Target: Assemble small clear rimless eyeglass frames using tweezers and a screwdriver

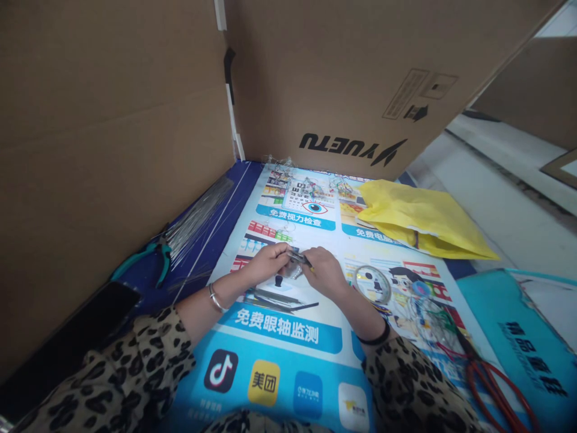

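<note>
One metal tool in right grip

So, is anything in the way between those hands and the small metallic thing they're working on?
Nothing visible. The left hand and right hand both have their fingers at the small metallic thing. The yellow bag and red-handled scissors lie off to the right, apart from it.

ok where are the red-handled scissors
In the head view, the red-handled scissors lie at lower right, between the right sleeve and the teal bag.
</note>
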### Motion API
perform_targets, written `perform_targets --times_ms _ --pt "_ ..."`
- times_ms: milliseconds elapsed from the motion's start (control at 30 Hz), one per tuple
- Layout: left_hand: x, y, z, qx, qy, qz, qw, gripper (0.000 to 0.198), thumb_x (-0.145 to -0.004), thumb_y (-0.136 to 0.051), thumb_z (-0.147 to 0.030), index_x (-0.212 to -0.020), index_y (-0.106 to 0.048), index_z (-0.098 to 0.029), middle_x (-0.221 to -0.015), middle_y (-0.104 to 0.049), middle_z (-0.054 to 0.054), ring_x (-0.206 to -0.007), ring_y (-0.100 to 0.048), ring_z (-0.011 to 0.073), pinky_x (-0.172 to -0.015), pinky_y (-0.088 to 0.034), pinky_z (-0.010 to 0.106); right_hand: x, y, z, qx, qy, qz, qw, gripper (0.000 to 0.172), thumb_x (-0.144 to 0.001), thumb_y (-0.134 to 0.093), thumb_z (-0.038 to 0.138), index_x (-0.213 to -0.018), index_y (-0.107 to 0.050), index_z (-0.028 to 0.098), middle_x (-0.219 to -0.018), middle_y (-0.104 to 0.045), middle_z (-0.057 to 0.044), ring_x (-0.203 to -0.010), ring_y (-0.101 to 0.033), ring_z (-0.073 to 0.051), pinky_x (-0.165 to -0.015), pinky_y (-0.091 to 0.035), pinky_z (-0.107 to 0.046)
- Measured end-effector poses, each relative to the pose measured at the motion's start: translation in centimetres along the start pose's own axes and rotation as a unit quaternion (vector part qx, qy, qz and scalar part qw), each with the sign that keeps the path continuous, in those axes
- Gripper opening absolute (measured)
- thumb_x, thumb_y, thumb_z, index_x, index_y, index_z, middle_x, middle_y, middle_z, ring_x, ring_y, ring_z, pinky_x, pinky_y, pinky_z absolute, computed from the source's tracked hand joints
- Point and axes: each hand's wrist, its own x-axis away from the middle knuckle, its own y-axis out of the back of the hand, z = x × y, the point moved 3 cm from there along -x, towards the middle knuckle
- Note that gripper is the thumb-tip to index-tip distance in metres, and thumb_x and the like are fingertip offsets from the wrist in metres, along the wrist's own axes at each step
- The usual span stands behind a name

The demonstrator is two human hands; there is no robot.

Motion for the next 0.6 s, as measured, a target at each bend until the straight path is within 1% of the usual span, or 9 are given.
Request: perform_targets --times_ms 167,600 --pt "-0.05 0.05 0.18 0.004 0.000 -0.001 1.000 0.012 -0.079 -0.045 -0.025 -0.072 -0.049 -0.015 -0.061 -0.048 -0.003 -0.049 -0.047 0.0062 -0.045 -0.037 0.016 0.03 0.03 -0.01 -0.004 0.000 -0.005 1.000 0.012 -0.081 -0.048 0.024 -0.086 -0.056 0.018 -0.080 -0.058 -0.005 -0.080 -0.048 -0.019 -0.072 -0.035 -0.028" --pt "0.01 -0.01 0.02 0.011 0.000 0.006 1.000 0.013 -0.079 -0.045 -0.026 -0.072 -0.048 -0.016 -0.062 -0.048 -0.003 -0.048 -0.048 0.0065 -0.045 -0.038 0.018 0.03 0.07 -0.04 0.002 0.002 0.000 1.000 0.012 -0.081 -0.047 0.024 -0.087 -0.056 0.018 -0.079 -0.058 -0.005 -0.080 -0.048 -0.019 -0.073 -0.035 -0.028"
